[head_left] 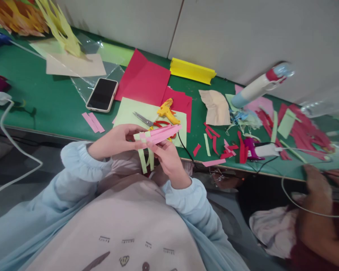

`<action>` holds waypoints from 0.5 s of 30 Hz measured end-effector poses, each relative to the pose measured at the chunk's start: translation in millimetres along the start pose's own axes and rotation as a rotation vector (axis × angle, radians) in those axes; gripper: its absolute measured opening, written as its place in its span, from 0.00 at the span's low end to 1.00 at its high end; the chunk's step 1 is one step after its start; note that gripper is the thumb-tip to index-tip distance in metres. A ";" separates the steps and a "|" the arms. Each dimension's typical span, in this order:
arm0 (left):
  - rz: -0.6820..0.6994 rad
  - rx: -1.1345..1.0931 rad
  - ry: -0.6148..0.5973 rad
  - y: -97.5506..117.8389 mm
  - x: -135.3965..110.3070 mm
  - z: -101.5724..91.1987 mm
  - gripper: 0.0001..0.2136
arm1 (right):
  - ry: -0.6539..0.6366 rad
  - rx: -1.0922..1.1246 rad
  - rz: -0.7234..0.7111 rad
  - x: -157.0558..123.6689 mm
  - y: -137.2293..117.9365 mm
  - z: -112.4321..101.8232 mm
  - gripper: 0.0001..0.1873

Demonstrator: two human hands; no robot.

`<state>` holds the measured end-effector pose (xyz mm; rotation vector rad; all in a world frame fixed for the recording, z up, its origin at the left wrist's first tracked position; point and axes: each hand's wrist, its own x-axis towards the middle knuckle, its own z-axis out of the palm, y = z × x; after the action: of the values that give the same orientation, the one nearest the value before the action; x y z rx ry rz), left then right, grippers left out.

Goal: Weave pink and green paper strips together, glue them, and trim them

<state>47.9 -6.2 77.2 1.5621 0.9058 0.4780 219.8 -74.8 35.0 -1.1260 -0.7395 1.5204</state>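
Note:
Close to the table's front edge, my left hand [117,141] and my right hand [169,160] together grip woven paper strips. The pink strips [166,134] point away to the right, while pale green strips [142,162] cross them and hang down below my fingers. My left thumb presses at the crossing, and my right fingers pinch it from the other side. Just beyond the strips lie red-handled scissors [144,119], blades pointing left, and a yellow glue gun [168,111], both on pale green paper [124,113]. The strips partly hide the scissors' handles.
A phone [102,95] and red sheets [144,79] lie behind my hands. Cut scraps [227,152], a purple glue gun [251,148] and a bottle [260,88] are to the right. A co-worker's arm [318,195] rests at the far right. White cables [5,128] hang over the edge.

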 end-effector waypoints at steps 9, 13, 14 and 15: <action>-0.189 -0.346 0.084 -20.5 -7.0 10.9 0.18 | 0.104 0.103 -0.098 3.8 7.9 1.6 0.17; -0.178 -0.343 0.151 -21.4 -8.7 12.4 0.19 | 0.116 0.051 -0.111 5.1 9.2 4.5 0.17; -0.175 -0.332 0.167 -20.4 -9.3 12.8 0.19 | 0.118 0.050 -0.111 5.2 9.2 5.4 0.17; -0.174 -0.317 0.187 -19.1 -10.0 13.2 0.19 | 0.121 0.054 -0.113 5.3 9.1 6.3 0.16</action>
<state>46.2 -22.6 58.0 1.1545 1.0430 0.6175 210.5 -71.4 27.7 -1.1068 -0.6653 1.3574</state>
